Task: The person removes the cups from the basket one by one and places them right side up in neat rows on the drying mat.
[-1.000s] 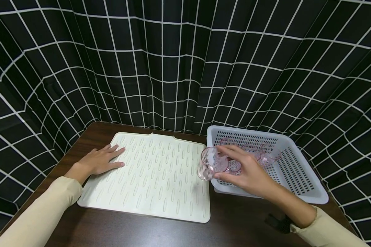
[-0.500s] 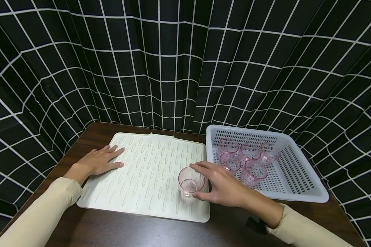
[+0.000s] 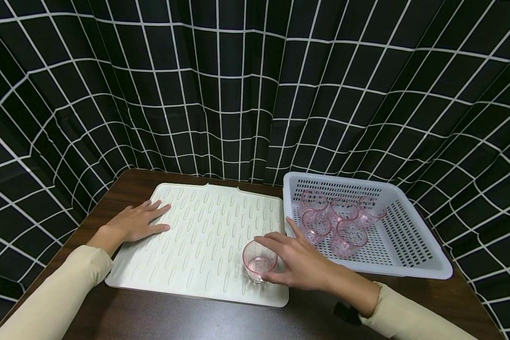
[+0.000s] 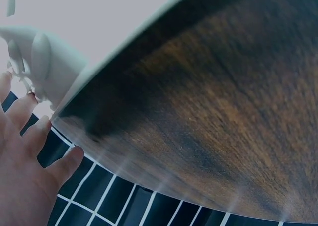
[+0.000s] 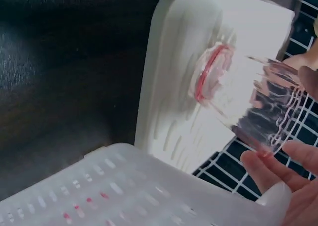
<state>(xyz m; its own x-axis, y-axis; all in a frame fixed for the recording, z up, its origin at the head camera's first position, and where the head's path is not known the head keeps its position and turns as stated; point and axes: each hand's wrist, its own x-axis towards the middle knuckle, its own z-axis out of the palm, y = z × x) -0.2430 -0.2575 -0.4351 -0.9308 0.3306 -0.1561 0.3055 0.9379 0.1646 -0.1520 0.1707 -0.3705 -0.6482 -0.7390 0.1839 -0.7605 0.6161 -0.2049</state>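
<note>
In the head view a clear pink-rimmed glass (image 3: 259, 261) stands upright on the near right part of a white ridged mat (image 3: 204, 226). My right hand (image 3: 299, 264) holds this glass from the right, thumb on the near side and fingers on the far side. The right wrist view also shows the glass (image 5: 268, 109) between the thumb and fingers. My left hand (image 3: 133, 221) rests flat on the mat's left edge, fingers spread. In the left wrist view that left hand (image 4: 25, 161) lies by the mat's edge, holding nothing.
Right of the mat stands a pale grey perforated basket (image 3: 408, 236) with several similar pink-rimmed glasses (image 3: 349, 240) inside. Both mat and basket sit on a dark wooden table (image 3: 174, 314). A black curtain with white grid lines (image 3: 221, 94) hangs behind and at the sides.
My right hand has carried the glass leftward from the basket's edge, turned it from tilted to upright and lowered it onto the mat. The left hand has stayed in place.
</note>
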